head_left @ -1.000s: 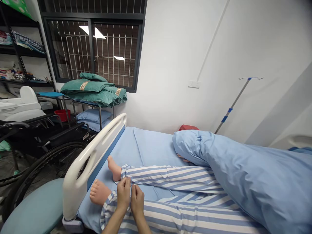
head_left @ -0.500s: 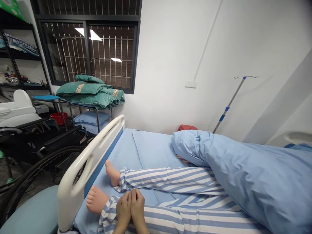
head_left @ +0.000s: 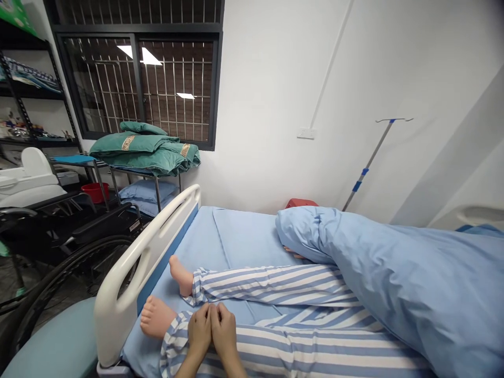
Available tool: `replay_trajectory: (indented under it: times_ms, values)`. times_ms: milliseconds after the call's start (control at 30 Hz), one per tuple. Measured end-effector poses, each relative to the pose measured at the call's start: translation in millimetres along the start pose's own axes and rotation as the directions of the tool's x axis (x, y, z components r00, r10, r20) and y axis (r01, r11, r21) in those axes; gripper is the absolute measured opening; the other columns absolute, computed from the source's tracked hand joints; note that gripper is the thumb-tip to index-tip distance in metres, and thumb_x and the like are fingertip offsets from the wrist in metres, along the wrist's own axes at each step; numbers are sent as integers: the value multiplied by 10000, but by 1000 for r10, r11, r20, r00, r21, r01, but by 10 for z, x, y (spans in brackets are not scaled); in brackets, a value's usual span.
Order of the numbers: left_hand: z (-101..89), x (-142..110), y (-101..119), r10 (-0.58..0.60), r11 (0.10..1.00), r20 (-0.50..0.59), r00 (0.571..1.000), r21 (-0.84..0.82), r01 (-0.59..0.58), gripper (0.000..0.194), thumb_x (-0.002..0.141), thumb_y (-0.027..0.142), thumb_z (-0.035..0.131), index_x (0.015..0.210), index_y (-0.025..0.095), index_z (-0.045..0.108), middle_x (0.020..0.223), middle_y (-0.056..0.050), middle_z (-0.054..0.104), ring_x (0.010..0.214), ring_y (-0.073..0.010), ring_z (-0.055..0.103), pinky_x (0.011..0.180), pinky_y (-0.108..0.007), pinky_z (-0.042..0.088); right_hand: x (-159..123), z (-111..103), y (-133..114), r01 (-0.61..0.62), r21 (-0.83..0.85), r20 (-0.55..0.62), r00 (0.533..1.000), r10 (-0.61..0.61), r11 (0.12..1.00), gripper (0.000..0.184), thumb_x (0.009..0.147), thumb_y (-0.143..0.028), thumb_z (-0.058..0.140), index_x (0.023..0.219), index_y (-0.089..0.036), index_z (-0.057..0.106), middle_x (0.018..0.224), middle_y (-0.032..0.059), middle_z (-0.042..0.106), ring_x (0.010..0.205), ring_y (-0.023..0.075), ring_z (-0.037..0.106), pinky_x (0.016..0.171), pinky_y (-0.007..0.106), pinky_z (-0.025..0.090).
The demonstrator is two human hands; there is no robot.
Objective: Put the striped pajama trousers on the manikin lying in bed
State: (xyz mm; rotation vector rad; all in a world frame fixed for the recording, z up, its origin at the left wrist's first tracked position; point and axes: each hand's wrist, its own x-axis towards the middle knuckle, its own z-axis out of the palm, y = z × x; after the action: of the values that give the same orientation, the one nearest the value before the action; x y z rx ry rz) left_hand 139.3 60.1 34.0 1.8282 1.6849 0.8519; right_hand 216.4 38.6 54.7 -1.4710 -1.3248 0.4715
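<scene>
A: Hands first. How are they standing?
B: The left hand [head_left: 199, 332] and right hand [head_left: 222, 329] are lying side by side, backs up, with their inner edges touching. Neither is spread wide; the fingers [head_left: 205, 311] are curling down onto striped cloth. Whether they are pinching it, I cannot tell.

A: And the cloth?
B: It is the near trouser leg [head_left: 291, 349] of a mannequin's striped pyjamas, directly beneath both hands. Its long axis is running from the cuff at lower left away to the right, roughly square to the forearms.

A: Which hand is nearer the cuff?
B: The left. The cuff [head_left: 172, 336] is lying just beside it, with the near foot [head_left: 157, 316] bare beyond. The right hand is sitting on the far side of the left, away from the cuff.

A: Anything close above the fingers?
B: The far trouser leg [head_left: 268, 284] is lying just past the fingertips, nearly parallel, and the far foot [head_left: 181, 276] is pointing upward.

A: Further out?
B: Both legs are resting on a blue sheet [head_left: 244, 236], and a blue duvet [head_left: 394, 278] is covering the body to the right. A white footboard [head_left: 145, 268] is standing just past the feet, with a wheelchair [head_left: 104, 223] beyond it.
</scene>
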Motion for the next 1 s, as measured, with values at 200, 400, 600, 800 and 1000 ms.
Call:
replay_trajectory:
  times_ms: [200,400,600,800,1000]
  values:
    - [110,-10,-99,-36,995,-42,998,87,40,240,834,308,401,820,215,621,807,-53,686,760,-176,598,652,-245,356,-75,37,177,-52,2,-19,998,52,999,345,854,-372,428,553,-205,457,467,-17,482,448,126,400,479,256,211]
    - [49,46,106,-41,990,-94,995,-138,28,280,803,334,391,593,192,511,601,-15,590,608,-143,520,589,-240,336,24,-30,151,-71,129,-34,997,75,989,373,850,-402,405,546,-192,454,500,-15,487,495,124,423,496,237,261]
    - [-187,215,821,-90,808,-140,986,-589,-10,341,751,416,433,499,203,345,459,58,352,477,-90,353,489,-215,306,130,-79,221,-120,285,-30,990,134,951,437,834,-498,374,519,-196,393,495,-33,401,516,116,378,502,232,286]
    - [-40,155,719,-67,828,-160,985,-560,-35,346,747,418,433,486,202,364,445,49,380,464,-94,365,479,-217,306,131,-122,235,-144,358,-52,983,174,923,440,832,-502,388,516,-196,383,482,-40,387,502,111,373,488,229,305]
    - [252,-6,203,43,981,-77,996,-188,-56,342,796,418,365,608,196,543,620,-42,612,610,-160,538,611,-261,362,82,-118,183,-157,365,-80,977,200,918,393,828,-460,433,543,-194,392,498,-40,413,515,108,385,491,220,323]
